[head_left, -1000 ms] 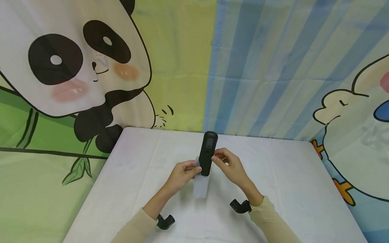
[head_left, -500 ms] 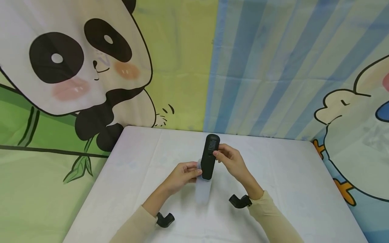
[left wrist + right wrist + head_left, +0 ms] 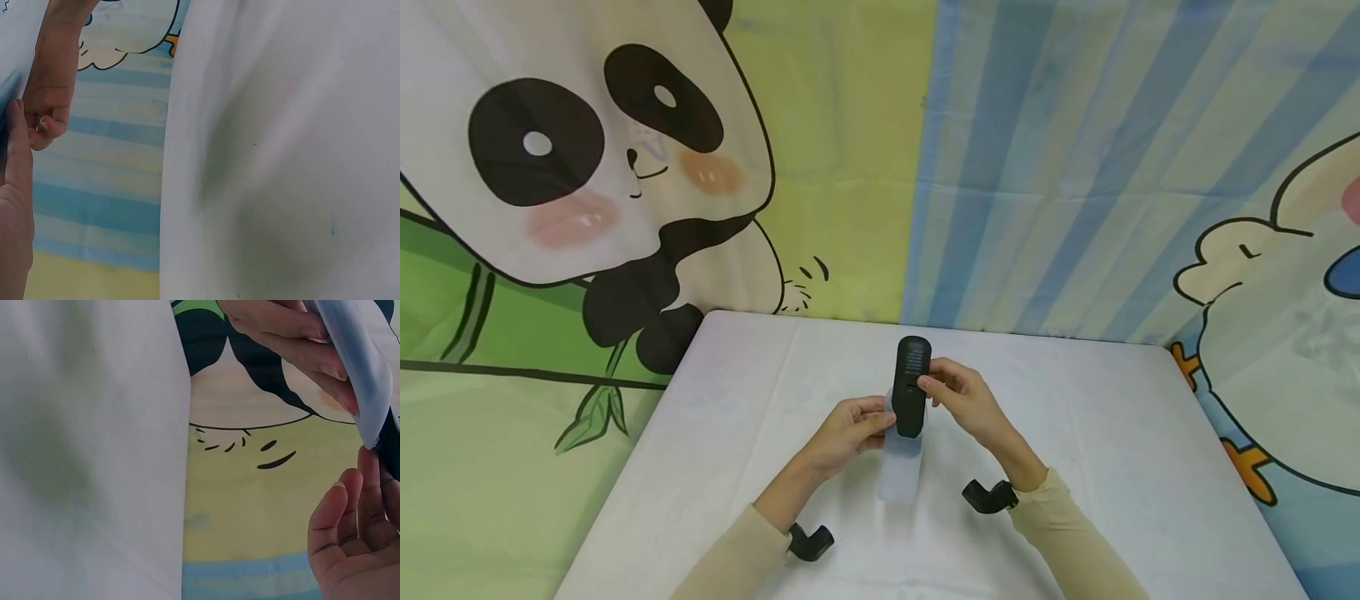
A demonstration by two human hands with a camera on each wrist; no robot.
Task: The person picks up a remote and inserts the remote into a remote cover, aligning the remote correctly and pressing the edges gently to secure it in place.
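Note:
A slim black remote control [image 3: 911, 387], its back with small printed text towards the head camera, stands nearly upright above the table. Its lower end overlaps a translucent whitish sleeve [image 3: 900, 479], which hangs below it. My left hand [image 3: 850, 433] pinches the sleeve and the remote's lower left edge, thumb in front. On the other side, my right hand [image 3: 962, 396] holds the remote's right edge between thumb and fingers. The right wrist view has the sleeve [image 3: 359, 356] against the left fingers [image 3: 306, 347], with the remote's dark edge [image 3: 392, 447] beside the right fingertips.
A white cloth covers the table [image 3: 1075, 433]. Behind it hangs a printed curtain [image 3: 842, 167] with a panda and blue stripes. Black curved wrist mounts [image 3: 988, 497] stick out from both forearms, low over the cloth.
The remote has straightened from a rightward lean, and its top sits slightly lower. My right thumb has shifted up and further onto its back. The left hand has barely moved.

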